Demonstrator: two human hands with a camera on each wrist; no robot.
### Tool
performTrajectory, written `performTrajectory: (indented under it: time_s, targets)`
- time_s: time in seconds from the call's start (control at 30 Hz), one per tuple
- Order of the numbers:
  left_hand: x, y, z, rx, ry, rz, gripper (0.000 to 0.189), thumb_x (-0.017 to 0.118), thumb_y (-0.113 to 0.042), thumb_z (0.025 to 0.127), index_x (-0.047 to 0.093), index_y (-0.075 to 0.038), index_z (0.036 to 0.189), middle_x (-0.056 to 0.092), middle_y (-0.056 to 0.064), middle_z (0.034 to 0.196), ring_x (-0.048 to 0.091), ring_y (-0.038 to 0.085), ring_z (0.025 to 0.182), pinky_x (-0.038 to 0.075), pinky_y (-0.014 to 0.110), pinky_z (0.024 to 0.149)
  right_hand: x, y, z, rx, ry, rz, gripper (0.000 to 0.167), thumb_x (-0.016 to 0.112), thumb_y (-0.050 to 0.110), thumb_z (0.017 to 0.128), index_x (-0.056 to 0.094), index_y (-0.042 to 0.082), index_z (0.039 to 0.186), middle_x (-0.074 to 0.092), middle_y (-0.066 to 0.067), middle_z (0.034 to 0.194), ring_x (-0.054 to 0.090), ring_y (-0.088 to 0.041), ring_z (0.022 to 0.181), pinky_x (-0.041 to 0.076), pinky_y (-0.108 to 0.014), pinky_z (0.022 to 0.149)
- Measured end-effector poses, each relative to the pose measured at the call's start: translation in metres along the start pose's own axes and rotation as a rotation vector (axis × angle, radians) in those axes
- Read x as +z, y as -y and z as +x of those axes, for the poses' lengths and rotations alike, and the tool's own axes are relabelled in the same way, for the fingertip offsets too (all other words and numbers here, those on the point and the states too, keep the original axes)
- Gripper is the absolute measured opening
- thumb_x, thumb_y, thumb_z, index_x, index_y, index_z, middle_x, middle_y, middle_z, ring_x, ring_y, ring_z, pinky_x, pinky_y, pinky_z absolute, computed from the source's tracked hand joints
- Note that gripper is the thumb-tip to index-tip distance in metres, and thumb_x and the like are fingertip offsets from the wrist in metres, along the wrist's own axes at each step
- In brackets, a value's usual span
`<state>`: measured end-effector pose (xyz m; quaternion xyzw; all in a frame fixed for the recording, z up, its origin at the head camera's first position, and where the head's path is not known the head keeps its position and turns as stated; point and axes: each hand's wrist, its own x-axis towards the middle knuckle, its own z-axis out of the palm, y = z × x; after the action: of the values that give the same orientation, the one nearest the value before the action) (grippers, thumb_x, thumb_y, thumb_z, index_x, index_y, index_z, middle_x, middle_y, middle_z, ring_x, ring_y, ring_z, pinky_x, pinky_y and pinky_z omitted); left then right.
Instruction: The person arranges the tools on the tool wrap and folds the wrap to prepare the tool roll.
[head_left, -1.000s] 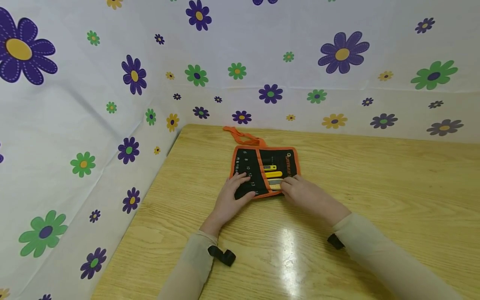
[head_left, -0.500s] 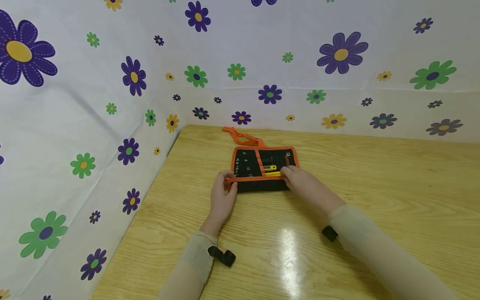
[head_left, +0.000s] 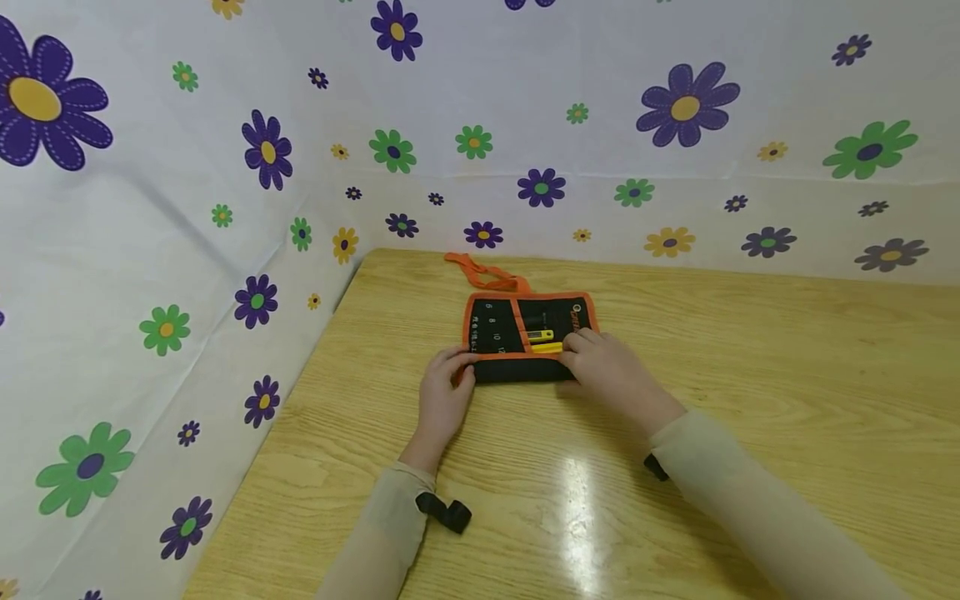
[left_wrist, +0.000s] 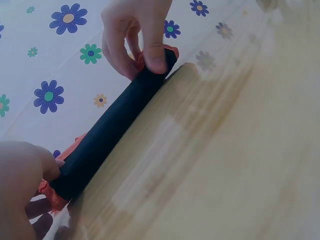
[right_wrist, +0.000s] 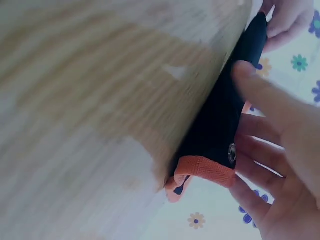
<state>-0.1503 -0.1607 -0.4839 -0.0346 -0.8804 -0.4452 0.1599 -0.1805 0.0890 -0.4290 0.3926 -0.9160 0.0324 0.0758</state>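
A black fabric tool roll with orange trim lies on the table, its near edge folded over into a thick black band. My left hand pinches the left end of this fold between thumb and fingers. At the opposite end, my right hand holds the fold; in the right wrist view its thumb presses the near face while the fingers lie behind. Yellow-handled tools show in the roll's pockets, partly covered by the fold and right hand. White numbers mark the left panel.
An orange tie strap trails from the roll's far edge. The wooden table meets a white flower-printed cloth at the back and left. Black straps hang at both wrists.
The roll's near edge has been folded away from me, covering the lower pockets and a yellow-and-grey tool. My left hand moved off the panel to the left end of the fold.
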Motion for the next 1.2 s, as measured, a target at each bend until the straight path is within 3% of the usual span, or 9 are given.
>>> performTrajectory:
  time_s: [0.2,0.33,0.53,0.7,0.8,0.9,0.97,1.07,1.2]
  targets:
    - [0.0,-0.002,-0.001,-0.018,0.086,-0.045,0.024,0.057,0.0,0.088,0.068,-0.004,0.11,0.055,0.01,0.127,0.047,0.028,0.123,0.038,0.044,0.102,0.003,0.005,0.0,-0.015,0.008,-0.109,0.023,0.078,0.006,0.079,0.07,0.003,0.1,0.067,-0.01,0.096,0.061,-0.027,0.088,0.051,-0.038,0.072]
    - [-0.001,-0.001,-0.002,-0.004,0.163,0.023,0.035,0.069,-0.015,0.086,0.061,-0.008,0.119,0.049,0.011,0.131,0.04,0.031,0.126,0.034,0.047,0.104,0.004,0.005,0.002,-0.032,0.012,-0.152,0.016,0.072,0.004,0.084,0.066,0.001,0.098,0.068,-0.012,0.091,0.063,-0.026,0.08,0.051,-0.038,0.066]
    - [-0.001,0.001,-0.002,0.034,0.128,0.039,0.045,0.077,-0.015,0.081,0.057,-0.005,0.12,0.054,0.015,0.124,0.045,0.033,0.119,0.036,0.047,0.1,0.005,-0.003,0.0,-0.027,0.019,-0.031,0.031,0.075,0.012,0.083,0.054,-0.001,0.102,0.065,-0.012,0.084,0.063,-0.028,0.077,0.052,-0.04,0.068]
    - [-0.001,0.001,-0.002,0.038,0.122,0.028,0.036,0.076,-0.023,0.083,0.062,-0.006,0.111,0.055,0.013,0.119,0.046,0.031,0.116,0.039,0.045,0.097,0.005,-0.013,-0.002,-0.019,0.022,0.116,0.028,0.067,0.004,0.083,0.05,0.0,0.105,0.049,-0.001,0.058,0.044,-0.016,0.052,0.037,-0.029,0.049]
    - [-0.001,0.001,-0.002,0.005,0.129,0.007,0.036,0.072,-0.03,0.086,0.064,-0.007,0.112,0.055,0.011,0.118,0.045,0.029,0.116,0.039,0.044,0.097,0.003,-0.017,-0.003,0.008,0.072,0.238,0.027,0.06,0.003,0.086,0.052,0.0,0.112,0.036,0.005,0.051,0.028,-0.01,0.049,0.025,-0.025,0.048]
    - [-0.001,0.002,-0.001,-0.025,0.128,-0.031,0.035,0.065,-0.036,0.091,0.064,-0.009,0.114,0.059,0.007,0.112,0.047,0.025,0.11,0.039,0.042,0.094,-0.002,-0.019,-0.005,0.053,0.159,0.353,0.03,0.054,0.005,0.091,0.051,0.0,0.12,0.035,0.005,0.053,0.025,-0.008,0.049,0.024,-0.024,0.049]
    - [-0.001,0.002,0.0,-0.023,0.121,-0.057,0.032,0.061,-0.036,0.093,0.064,-0.01,0.111,0.06,0.006,0.107,0.049,0.024,0.104,0.04,0.04,0.09,-0.005,-0.019,-0.006,0.079,0.201,0.418,0.032,0.05,0.007,0.094,0.05,0.0,0.125,0.044,0.001,0.058,0.027,-0.01,0.05,0.028,-0.027,0.051]
    - [-0.001,0.002,0.0,-0.004,0.116,-0.052,0.027,0.057,-0.035,0.096,0.063,-0.009,0.102,0.06,0.005,0.095,0.048,0.024,0.093,0.039,0.038,0.082,-0.005,-0.02,-0.008,0.101,0.205,0.465,0.034,0.046,0.009,0.097,0.05,0.0,0.129,0.062,-0.012,0.09,0.052,-0.019,0.061,0.046,-0.035,0.061]
    - [-0.001,0.001,0.0,0.03,0.124,0.019,0.027,0.055,-0.032,0.097,0.062,-0.006,0.096,0.059,0.008,0.094,0.049,0.026,0.092,0.039,0.04,0.082,-0.004,-0.022,-0.011,0.086,0.134,0.451,0.033,0.046,0.006,0.098,0.054,-0.002,0.128,0.047,-0.023,0.127,0.056,-0.035,0.094,0.049,-0.045,0.08]
